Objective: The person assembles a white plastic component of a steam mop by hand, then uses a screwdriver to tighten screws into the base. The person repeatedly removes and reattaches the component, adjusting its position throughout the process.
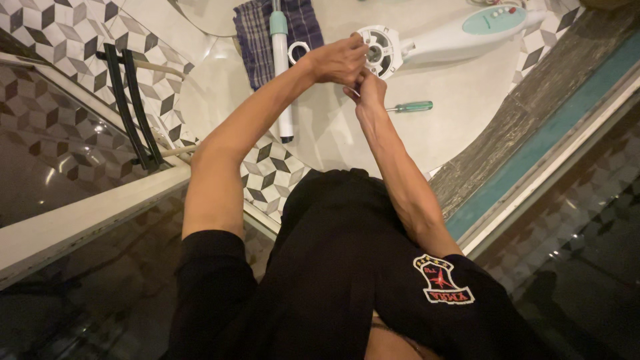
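Your left hand is curled closed over the round white motor head of the fan body, which lies across the floor at the upper middle of the frame, while your right hand pinches narrow just below it on something too small to make out. That head is likely rigid, fairly light plastic, smooth enough to slip and brittle at its ribs, so hold it around the rim. The teal-handled screwdriver lies just right of your right wrist.

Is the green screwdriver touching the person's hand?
Apart. The head view shows bare floor between the green screwdriver and the right hand.
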